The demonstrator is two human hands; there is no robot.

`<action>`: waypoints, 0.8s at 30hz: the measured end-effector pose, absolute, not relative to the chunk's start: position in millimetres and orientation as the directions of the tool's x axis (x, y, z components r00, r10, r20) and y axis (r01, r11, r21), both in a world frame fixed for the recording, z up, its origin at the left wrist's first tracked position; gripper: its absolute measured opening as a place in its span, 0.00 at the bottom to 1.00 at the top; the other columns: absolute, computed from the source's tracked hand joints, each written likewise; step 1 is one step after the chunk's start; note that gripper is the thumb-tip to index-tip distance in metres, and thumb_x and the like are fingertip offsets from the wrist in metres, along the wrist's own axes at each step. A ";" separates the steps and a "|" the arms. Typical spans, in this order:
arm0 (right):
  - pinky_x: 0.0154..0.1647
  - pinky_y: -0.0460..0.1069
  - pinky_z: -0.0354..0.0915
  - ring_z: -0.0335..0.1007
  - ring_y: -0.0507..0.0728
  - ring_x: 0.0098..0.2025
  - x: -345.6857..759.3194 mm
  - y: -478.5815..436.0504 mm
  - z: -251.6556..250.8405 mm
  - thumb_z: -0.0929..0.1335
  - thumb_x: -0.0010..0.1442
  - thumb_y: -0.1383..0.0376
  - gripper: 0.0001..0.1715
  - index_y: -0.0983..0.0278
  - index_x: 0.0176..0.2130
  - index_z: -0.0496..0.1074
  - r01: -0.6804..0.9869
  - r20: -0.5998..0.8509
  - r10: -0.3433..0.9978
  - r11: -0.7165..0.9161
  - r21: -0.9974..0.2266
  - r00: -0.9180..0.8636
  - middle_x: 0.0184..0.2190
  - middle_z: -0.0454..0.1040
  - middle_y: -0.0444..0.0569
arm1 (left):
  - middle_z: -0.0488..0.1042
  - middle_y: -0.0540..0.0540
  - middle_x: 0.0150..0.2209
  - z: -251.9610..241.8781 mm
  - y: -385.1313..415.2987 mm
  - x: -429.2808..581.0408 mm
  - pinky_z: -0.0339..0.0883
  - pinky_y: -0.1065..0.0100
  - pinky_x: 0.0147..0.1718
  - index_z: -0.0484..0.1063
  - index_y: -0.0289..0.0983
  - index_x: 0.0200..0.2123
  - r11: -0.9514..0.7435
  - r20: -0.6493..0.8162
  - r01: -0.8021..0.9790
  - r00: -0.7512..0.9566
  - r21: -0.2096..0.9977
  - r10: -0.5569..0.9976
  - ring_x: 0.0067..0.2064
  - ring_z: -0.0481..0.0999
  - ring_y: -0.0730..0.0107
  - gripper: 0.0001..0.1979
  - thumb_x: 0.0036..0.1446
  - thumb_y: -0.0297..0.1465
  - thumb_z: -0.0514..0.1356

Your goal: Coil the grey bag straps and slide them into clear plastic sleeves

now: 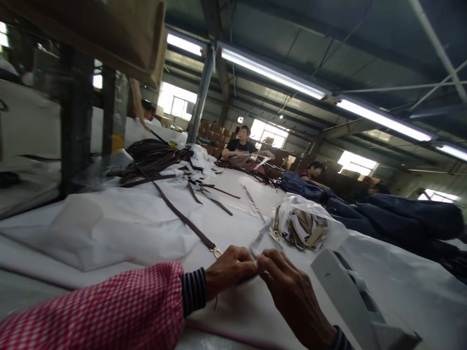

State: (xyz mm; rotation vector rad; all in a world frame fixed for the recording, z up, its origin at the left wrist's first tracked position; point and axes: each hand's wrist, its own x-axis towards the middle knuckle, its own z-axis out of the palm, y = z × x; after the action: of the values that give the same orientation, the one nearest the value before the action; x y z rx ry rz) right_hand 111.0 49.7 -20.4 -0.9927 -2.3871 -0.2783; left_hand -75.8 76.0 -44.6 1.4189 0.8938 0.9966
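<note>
My left hand [231, 270] and my right hand [290, 287] meet at the fingertips above the white table. Both are closed in a pinch on a dark brown strap [184, 218], part of which shows beneath the fingers. Its gold-coloured clasp [216, 252] lies beside my left hand. A pale, shiny strip [260, 237] rises from where the fingertips meet; my fingers hide how it joins the strap. Beyond my hands, a clear plastic bag [330, 214] holds bundled tan and brown straps [302, 226].
A white tape dispenser-like device [350, 296] stands right of my right hand. Dark straps [156, 158] are heaped at the back left, near crumpled white sheeting [120, 223]. Navy fabric [401, 218] lines the right side. A co-worker [241, 146] handles material across the table.
</note>
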 end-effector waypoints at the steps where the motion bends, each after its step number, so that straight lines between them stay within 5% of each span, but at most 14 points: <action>1: 0.37 0.50 0.69 0.73 0.59 0.41 111.7 50.1 -21.7 0.61 0.69 0.72 0.12 0.58 0.42 0.70 0.709 0.542 0.596 0.705 0.000 -0.593 0.40 0.75 0.50 | 0.66 0.53 0.23 -45.1 75.0 -76.0 0.55 0.68 0.29 0.73 0.35 0.27 -0.086 0.087 -0.019 0.364 0.996 0.928 0.28 0.63 0.70 0.13 0.47 0.40 0.66; 7: 0.33 0.48 0.69 0.76 0.57 0.36 117.7 48.6 -34.0 0.66 0.61 0.74 0.10 0.58 0.36 0.71 0.704 0.447 0.607 0.706 0.076 -0.657 0.35 0.76 0.47 | 0.72 0.51 0.26 -52.6 72.7 -77.5 0.62 0.66 0.35 0.76 0.36 0.23 -0.130 0.125 -0.020 0.440 0.991 0.889 0.35 0.70 0.64 0.11 0.39 0.36 0.72; 12: 0.30 0.45 0.68 0.77 0.54 0.32 135.8 54.8 -28.3 0.68 0.58 0.71 0.07 0.58 0.35 0.71 0.724 0.399 0.652 0.689 0.041 -0.644 0.34 0.76 0.44 | 0.71 0.51 0.25 -58.5 87.1 -78.6 0.63 0.68 0.31 0.77 0.33 0.28 -0.051 0.085 -0.091 0.426 0.995 0.901 0.30 0.68 0.69 0.21 0.44 0.47 0.71; 15: 0.23 0.44 0.65 0.72 0.53 0.23 151.8 70.5 -11.6 0.69 0.61 0.58 0.11 0.59 0.28 0.70 0.764 0.404 0.724 0.639 -0.091 -0.558 0.26 0.74 0.42 | 0.71 0.50 0.27 -63.2 103.2 -79.8 0.64 0.69 0.26 0.73 0.34 0.29 0.031 0.019 -0.160 0.303 0.987 0.953 0.28 0.69 0.70 0.25 0.47 0.52 0.66; 18: 0.24 0.46 0.68 0.76 0.58 0.27 152.9 91.6 8.3 0.69 0.59 0.47 0.19 0.59 0.31 0.75 0.793 0.437 0.806 0.543 -0.277 -0.400 0.26 0.78 0.46 | 0.72 0.47 0.27 -68.4 116.6 -81.2 0.67 0.68 0.24 0.71 0.34 0.24 0.092 -0.041 -0.208 0.235 0.974 0.971 0.28 0.72 0.69 0.27 0.54 0.54 0.60; 21: 0.32 0.48 0.71 0.78 0.62 0.36 123.0 96.2 24.3 0.70 0.57 0.45 0.23 0.60 0.39 0.78 0.770 0.354 0.866 0.484 -0.416 -0.353 0.33 0.81 0.49 | 0.72 0.48 0.25 -73.8 117.7 -78.3 0.67 0.69 0.23 0.71 0.33 0.23 0.128 -0.084 -0.202 0.211 0.971 0.974 0.25 0.71 0.71 0.26 0.64 0.48 0.57; 24: 0.27 0.47 0.62 0.70 0.56 0.29 62.4 75.7 36.0 0.69 0.61 0.46 0.24 0.62 0.29 0.72 0.692 0.333 0.844 0.536 -0.484 -0.421 0.25 0.74 0.46 | 0.75 0.49 0.31 -81.5 107.4 -73.4 0.72 0.68 0.29 0.74 0.32 0.36 0.129 -0.100 -0.150 0.187 0.980 0.977 0.29 0.74 0.72 0.14 0.66 0.38 0.62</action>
State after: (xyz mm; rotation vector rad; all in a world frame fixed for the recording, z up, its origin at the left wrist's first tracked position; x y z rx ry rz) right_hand 62.4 75.7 36.0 -1.2399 -2.2337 0.3700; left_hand -73.4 107.4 -81.5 1.0873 1.0146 1.0673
